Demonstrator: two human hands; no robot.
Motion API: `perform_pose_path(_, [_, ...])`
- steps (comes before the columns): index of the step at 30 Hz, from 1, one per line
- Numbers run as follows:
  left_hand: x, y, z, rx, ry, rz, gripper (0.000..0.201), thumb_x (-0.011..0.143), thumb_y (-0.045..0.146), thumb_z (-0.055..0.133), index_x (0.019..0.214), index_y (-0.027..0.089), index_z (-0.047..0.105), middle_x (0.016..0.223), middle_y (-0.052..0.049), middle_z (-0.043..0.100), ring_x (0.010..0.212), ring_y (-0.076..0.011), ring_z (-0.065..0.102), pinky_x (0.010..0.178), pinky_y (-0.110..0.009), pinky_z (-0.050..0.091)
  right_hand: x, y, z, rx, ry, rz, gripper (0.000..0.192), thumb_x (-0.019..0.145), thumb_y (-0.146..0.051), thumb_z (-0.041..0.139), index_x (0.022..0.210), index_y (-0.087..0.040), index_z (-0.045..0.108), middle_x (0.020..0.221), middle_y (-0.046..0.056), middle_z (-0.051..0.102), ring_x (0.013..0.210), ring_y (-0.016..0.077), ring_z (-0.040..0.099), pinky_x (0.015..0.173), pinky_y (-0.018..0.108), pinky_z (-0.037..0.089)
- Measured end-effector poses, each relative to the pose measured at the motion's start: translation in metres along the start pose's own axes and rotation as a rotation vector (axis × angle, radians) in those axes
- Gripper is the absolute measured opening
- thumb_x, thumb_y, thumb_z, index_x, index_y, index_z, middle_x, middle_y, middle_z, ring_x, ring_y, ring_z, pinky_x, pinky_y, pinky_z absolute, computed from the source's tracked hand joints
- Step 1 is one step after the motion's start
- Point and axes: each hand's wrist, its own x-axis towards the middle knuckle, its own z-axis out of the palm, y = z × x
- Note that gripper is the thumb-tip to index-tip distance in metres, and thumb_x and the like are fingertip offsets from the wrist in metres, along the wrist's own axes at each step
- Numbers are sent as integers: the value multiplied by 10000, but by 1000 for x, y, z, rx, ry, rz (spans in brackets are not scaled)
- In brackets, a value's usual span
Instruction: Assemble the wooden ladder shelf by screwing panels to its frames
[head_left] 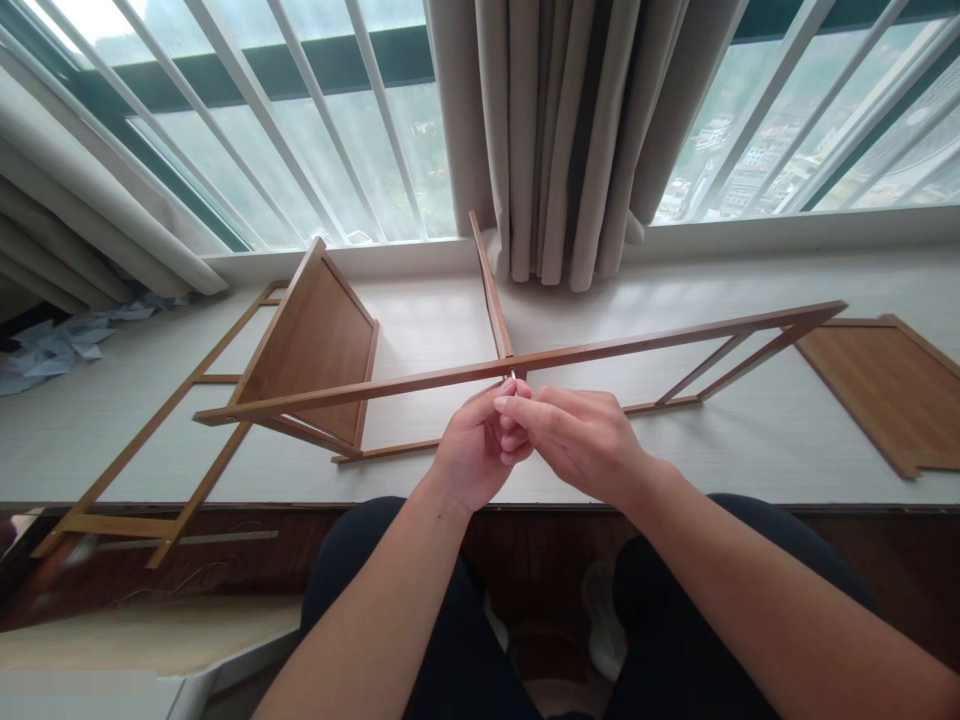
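A wooden frame [420,380] stands on the pale ledge, its long upper rail running across in front of me. Both hands meet at the middle of that rail, just on its near side. My left hand [480,440] is closed, with its fingers curled below the rail. My right hand [585,435] pinches close against the left fingertips. A small shiny metal piece [514,376] shows between the fingertips and the rail; its kind is too small to make out. A thin wooden panel [491,290] reaches back from the rail at this spot.
A wooden panel [311,350] stands upright at the frame's left end. Further left leans a ladder-like wooden frame [202,380]. Another panel [889,385] lies at the right. Curtains [555,140] hang behind, and crumpled papers [60,345] lie at the far left.
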Motion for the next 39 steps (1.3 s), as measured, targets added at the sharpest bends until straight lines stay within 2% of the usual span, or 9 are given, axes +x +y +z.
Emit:
perform_pose_path(7, [0, 2, 3, 20, 1, -14, 216, 888, 324, 704, 815, 126, 658, 544, 58, 407, 428, -53, 400, 396, -150, 304, 2, 0, -2, 6, -9, -12, 384, 1003, -78, 571, 1316, -281, 659, 928, -2, 769, 825, 111, 724, 766, 220, 585])
perform_pose_path(13, [0, 3, 4, 32, 17, -12, 192, 889, 318, 696, 846, 133, 667, 526, 58, 417, 418, -58, 394, 383, -145, 290, 4, -2, -4, 7, -33, 1, 334, 1015, -100, 551, 1242, -287, 708, 906, -2, 771, 807, 112, 728, 771, 228, 595])
perform_pose_path(22, [1, 2, 3, 41, 26, 0, 197, 867, 322, 724, 851, 132, 672, 539, 59, 445, 414, -54, 407, 378, -144, 300, 5, 0, -5, -3, -55, -13, 342, 1014, -95, 542, 1285, -269, 658, 919, -3, 770, 800, 114, 712, 748, 238, 566])
perform_pose_path(27, [1, 1, 4, 60, 45, 7, 221, 851, 324, 742, 781, 144, 633, 513, 54, 453, 416, -53, 404, 370, -129, 293, 5, -2, -1, -105, 32, 49, 144, 997, -191, 620, 1132, -232, 649, 821, 0, 736, 689, 115, 655, 656, 239, 510])
perform_pose_path(31, [1, 1, 3, 65, 42, 11, 245, 854, 331, 740, 757, 136, 627, 530, 42, 486, 416, -45, 407, 372, -126, 302, 5, -4, 0, -132, 88, 102, 63, 969, -233, 664, 1008, -221, 616, 783, -2, 718, 649, 117, 626, 621, 242, 489])
perform_pose_path(35, [1, 1, 2, 43, 29, 3, 210, 840, 322, 756, 831, 129, 674, 565, 35, 532, 419, -37, 414, 366, -120, 296, 6, -5, 0, -150, 99, 124, 149, 957, -238, 673, 847, -218, 575, 707, -13, 671, 614, 115, 593, 593, 243, 461])
perform_pose_path(39, [1, 0, 1, 37, 38, -5, 216, 825, 327, 773, 843, 131, 683, 575, 34, 544, 419, -34, 421, 365, -119, 294, 7, -6, 0, -152, 88, 125, 176, 971, -232, 641, 809, -215, 576, 687, -10, 651, 602, 111, 574, 584, 240, 444])
